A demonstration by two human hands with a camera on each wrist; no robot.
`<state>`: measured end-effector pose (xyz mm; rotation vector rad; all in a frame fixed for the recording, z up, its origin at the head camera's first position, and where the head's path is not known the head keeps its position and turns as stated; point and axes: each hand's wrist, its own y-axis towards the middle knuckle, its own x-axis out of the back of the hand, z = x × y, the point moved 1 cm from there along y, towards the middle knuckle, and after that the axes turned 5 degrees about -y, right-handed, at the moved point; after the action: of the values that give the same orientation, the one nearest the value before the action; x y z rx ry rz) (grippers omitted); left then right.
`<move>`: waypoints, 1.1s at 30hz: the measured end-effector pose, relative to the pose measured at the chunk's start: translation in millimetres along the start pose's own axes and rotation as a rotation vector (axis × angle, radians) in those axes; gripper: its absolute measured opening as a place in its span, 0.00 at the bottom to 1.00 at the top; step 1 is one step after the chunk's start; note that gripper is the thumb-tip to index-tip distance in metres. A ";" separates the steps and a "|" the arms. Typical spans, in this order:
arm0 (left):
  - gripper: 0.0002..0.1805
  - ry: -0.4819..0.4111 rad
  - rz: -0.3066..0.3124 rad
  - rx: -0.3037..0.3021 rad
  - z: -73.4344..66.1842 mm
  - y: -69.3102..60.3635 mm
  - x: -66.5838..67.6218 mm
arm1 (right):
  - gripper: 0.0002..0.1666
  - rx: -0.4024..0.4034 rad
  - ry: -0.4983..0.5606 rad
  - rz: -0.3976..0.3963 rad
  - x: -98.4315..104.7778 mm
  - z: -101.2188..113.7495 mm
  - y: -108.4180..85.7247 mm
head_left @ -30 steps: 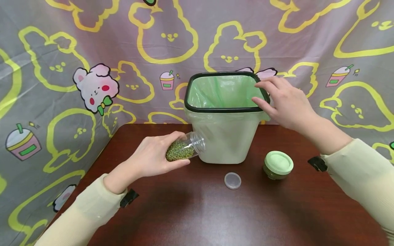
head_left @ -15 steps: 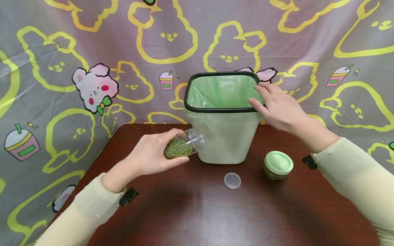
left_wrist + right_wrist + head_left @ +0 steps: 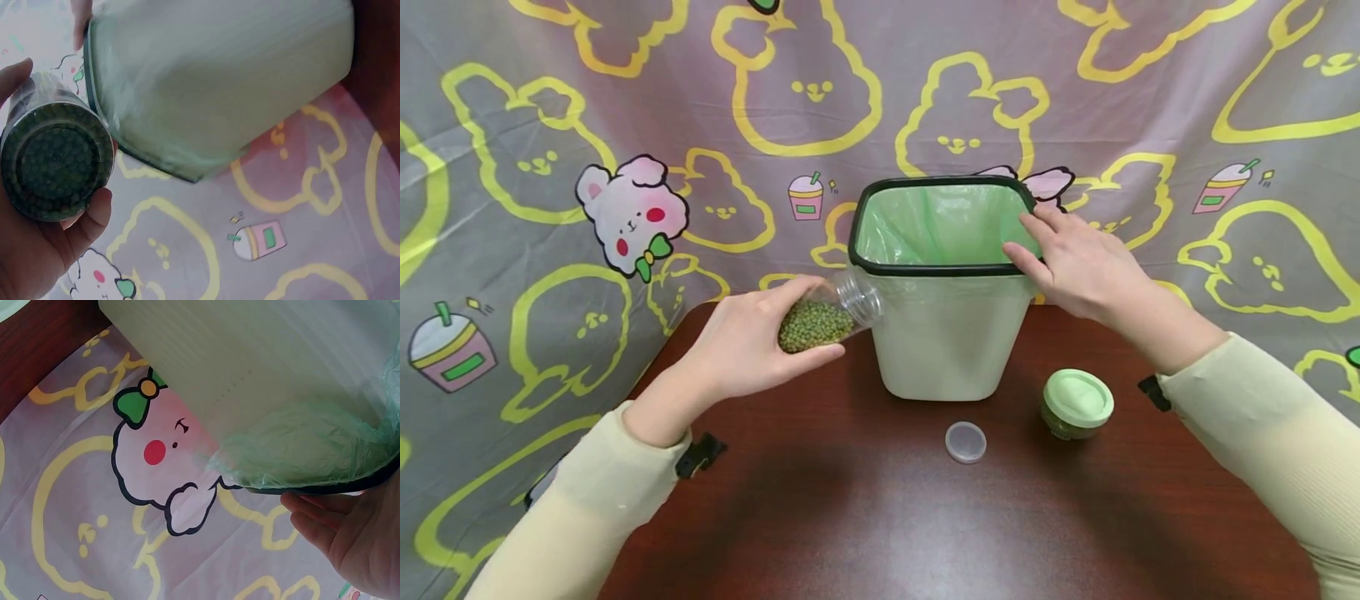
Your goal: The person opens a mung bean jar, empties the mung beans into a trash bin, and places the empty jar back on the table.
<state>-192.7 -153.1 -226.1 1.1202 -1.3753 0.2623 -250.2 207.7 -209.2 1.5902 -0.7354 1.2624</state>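
One tilted jar [image 3: 815, 326] clasped by left grip [image 3: 745, 340]; right grip [image 3: 1086, 265] spread loosely at bin rim [image 3: 940, 270].

the head view is bright and fairly sharp, with pale glare on the table [image 3: 917, 533] and soft shadows to either side. the left wrist view is dimmer and hazy, the bin [image 3: 219, 75] blurred, the jar [image 3: 56, 164] dark; the right wrist view is soft.

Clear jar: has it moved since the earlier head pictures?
Yes: in the head view, the clear jar in the left hand is now higher and further left relative to the bin.
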 end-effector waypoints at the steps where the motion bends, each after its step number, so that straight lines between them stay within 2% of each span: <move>1: 0.34 -0.006 -0.007 0.002 0.9 1.9 3.2 | 0.40 0.005 -0.003 -0.003 0.0 0.1 -0.1; 9: 0.31 -0.013 -0.052 0.009 9.6 20.1 23.6 | 0.41 0.011 -0.003 0.012 0.0 0.4 -0.9; 14: 0.33 -0.002 -0.045 0.024 17.2 30.8 30.2 | 0.41 0.005 -0.024 0.014 0.9 1.0 -0.7; 22: 0.35 0.060 0.001 0.035 25.1 51.1 39.2 | 0.41 0.001 -0.050 0.030 1.6 1.9 -0.6; 28: 0.38 0.110 0.060 0.062 30.3 67.3 44.5 | 0.42 -0.008 -0.045 0.038 1.4 2.0 0.0; 33: 0.36 0.125 0.089 0.039 33.5 80.8 47.6 | 0.42 -0.015 -0.039 0.038 1.8 2.2 0.1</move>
<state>-260.6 -159.0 -153.6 1.0579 -1.3153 0.4188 -249.0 205.8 -207.6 1.6000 -0.8012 1.2534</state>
